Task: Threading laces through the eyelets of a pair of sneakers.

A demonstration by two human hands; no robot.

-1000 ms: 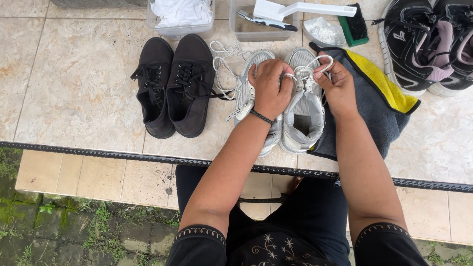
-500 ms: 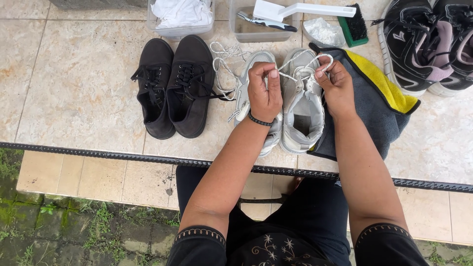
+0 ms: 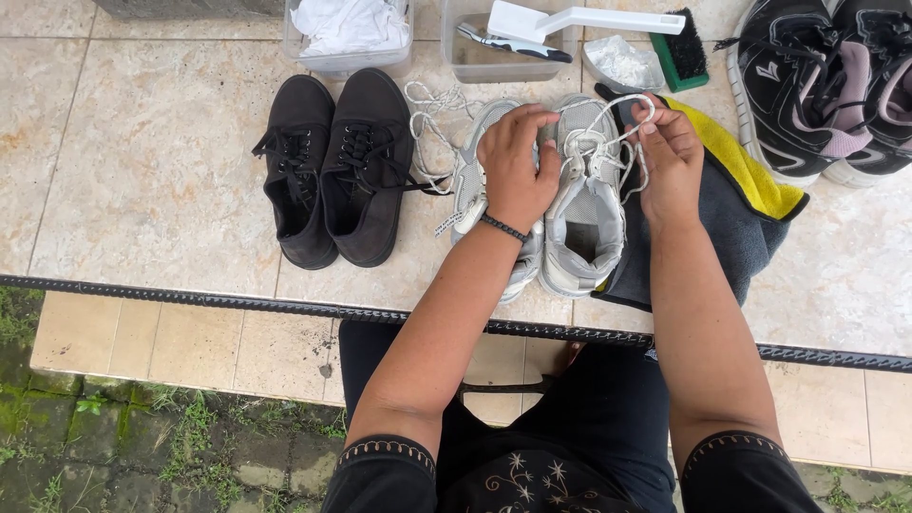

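Observation:
A pair of grey-white sneakers [image 3: 581, 214] stands on the tiled ledge in front of me. My left hand [image 3: 518, 166] rests across the two sneakers, fingers curled at the tongue of the right one. My right hand [image 3: 670, 157] pinches a loop of white shoelace [image 3: 608, 128] that runs through the right sneaker's eyelets. A second loose white lace [image 3: 427, 119] lies tangled beside the left sneaker.
A pair of black lace-up shoes [image 3: 332, 166] sits to the left. A grey and yellow cloth [image 3: 736, 204] lies under the right sneaker. Behind are two clear tubs [image 3: 347, 43], a white-handled brush [image 3: 608, 24], and black-and-pink trainers [image 3: 826, 85] at far right.
My left hand has slid left and down off the lace onto the sneakers. My right hand keeps the lace loop, pulled slightly up and right.

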